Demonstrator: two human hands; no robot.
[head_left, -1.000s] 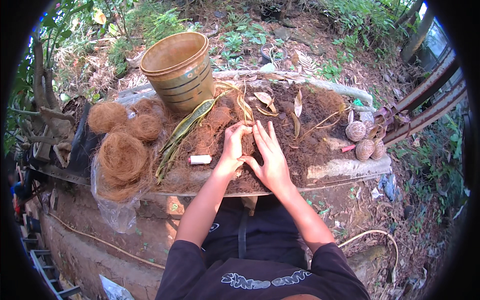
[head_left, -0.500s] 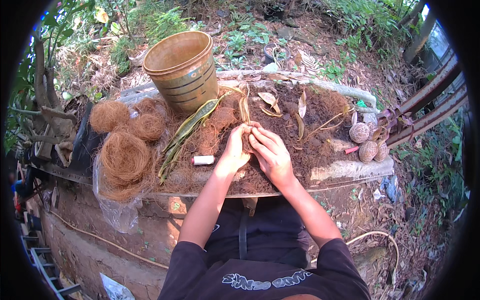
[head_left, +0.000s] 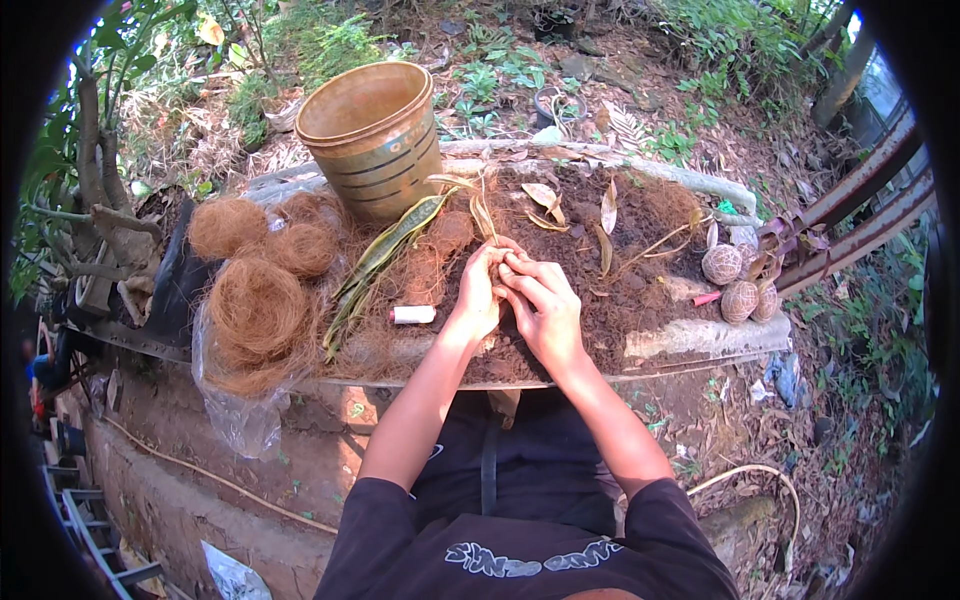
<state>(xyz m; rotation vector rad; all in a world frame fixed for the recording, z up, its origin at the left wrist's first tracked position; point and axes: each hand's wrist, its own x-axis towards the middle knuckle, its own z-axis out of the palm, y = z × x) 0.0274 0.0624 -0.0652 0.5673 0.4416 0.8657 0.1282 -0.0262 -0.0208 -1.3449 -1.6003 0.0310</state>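
Observation:
Over the middle of the soil-covered table, my left hand (head_left: 480,292) and my right hand (head_left: 540,297) meet with their fingers closed together. Between them they pinch the base of a small plant with withered yellow-brown leaves (head_left: 482,215), which stick up beyond the fingertips. Its lower end is hidden by my fingers. Left of my left hand lies a white thread spool (head_left: 413,315). Past it, long green leaves with yellow edges (head_left: 385,260) rest on the soil beside clumps of brown fibre (head_left: 447,232).
A large brown plastic pot (head_left: 375,180) stands at the back left. Nests of coconut fibre (head_left: 258,310) lie on clear plastic (head_left: 240,425). Several string-wrapped balls (head_left: 722,265) sit at the right, near rusty metal bars (head_left: 850,230). Dark soil (head_left: 600,340) with dry leaves covers the table.
My hands stay together at nearly the same spot. My right fingers have shifted slightly over the plant's base, and its dry leaves now tilt more to the left.

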